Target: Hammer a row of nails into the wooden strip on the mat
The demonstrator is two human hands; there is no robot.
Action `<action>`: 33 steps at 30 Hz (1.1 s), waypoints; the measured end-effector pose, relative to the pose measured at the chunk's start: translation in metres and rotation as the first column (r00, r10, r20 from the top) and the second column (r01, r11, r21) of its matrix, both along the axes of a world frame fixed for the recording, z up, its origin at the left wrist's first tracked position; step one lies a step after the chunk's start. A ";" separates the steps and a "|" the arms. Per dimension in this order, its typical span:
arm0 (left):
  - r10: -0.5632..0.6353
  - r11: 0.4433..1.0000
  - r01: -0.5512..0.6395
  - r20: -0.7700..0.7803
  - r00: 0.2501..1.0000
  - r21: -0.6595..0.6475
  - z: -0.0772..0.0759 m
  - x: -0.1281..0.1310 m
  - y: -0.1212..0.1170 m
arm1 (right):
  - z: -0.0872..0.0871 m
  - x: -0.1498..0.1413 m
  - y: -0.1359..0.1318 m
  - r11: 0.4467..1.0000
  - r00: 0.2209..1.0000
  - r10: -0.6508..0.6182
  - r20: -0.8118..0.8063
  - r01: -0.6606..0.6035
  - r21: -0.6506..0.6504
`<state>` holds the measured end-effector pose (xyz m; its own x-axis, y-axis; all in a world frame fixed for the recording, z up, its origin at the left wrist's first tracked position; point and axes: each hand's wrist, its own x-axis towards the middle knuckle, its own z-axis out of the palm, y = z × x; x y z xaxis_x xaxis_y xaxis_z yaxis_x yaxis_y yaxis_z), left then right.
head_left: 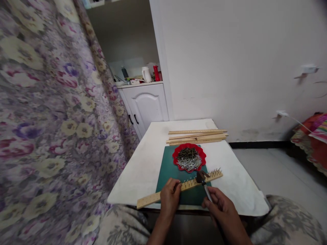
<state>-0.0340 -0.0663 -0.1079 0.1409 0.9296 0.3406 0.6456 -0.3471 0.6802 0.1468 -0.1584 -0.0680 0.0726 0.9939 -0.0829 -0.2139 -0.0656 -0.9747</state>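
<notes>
My left hand (169, 198) is closed on a long wooden strip (150, 199) that lies across a green mat (170, 166). A row of nails stands in the strip's right half. My right hand (221, 207) grips the handle of a small hammer (203, 180), whose head rests over the strip near the nails. Just behind the strip sits a red scalloped dish (189, 157) heaped with loose nails.
A small white table (143, 166) holds everything. Several more wooden strips (196, 136) lie at its far edge by a white wall. A floral curtain hangs at left, a white cabinet (145, 103) with bottles stands behind, and floor lies to the right.
</notes>
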 end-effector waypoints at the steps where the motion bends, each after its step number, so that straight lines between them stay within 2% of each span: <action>1: 0.002 1.000 -0.002 -0.007 1.000 -0.001 0.001 0.000 0.000 | -0.001 0.000 0.000 1.000 1.000 -0.003 -0.001 0.003 0.003; 7: -0.006 1.000 0.005 -0.033 0.999 -0.014 0.000 0.002 0.001 | 0.005 0.000 0.002 0.999 1.000 0.023 -0.012 -0.022 0.028; 12: 0.007 1.000 -0.008 -0.042 0.999 -0.026 -0.004 0.003 0.002 | 0.013 -0.011 0.011 0.987 0.989 0.150 0.014 -0.151 0.057; 16: 0.016 0.999 -0.016 -0.029 0.999 -0.031 -0.006 0.004 0.002 | 0.011 -0.025 0.019 0.977 0.975 0.206 0.087 -0.210 0.036; 20: 0.016 1.000 -0.016 -0.021 1.000 -0.023 -0.006 0.004 0.002 | 0.005 -0.032 0.026 0.977 0.968 0.195 0.158 -0.206 0.056; 23: 0.019 1.000 -0.020 -0.023 1.000 -0.024 -0.005 0.004 0.002 | 0.003 -0.031 0.028 0.972 0.964 0.225 0.141 -0.233 0.040; 33: 0.018 0.999 -0.019 -0.021 1.000 -0.037 -0.010 0.004 0.002 | 0.010 -0.034 0.024 0.971 0.959 0.206 0.192 -0.225 0.080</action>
<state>-0.0303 -0.0643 -0.1181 0.1303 0.9442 0.3025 0.6657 -0.3094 0.6791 0.1133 -0.1339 -0.0579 -0.1399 0.9901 0.0124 -0.0251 0.0090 -0.9996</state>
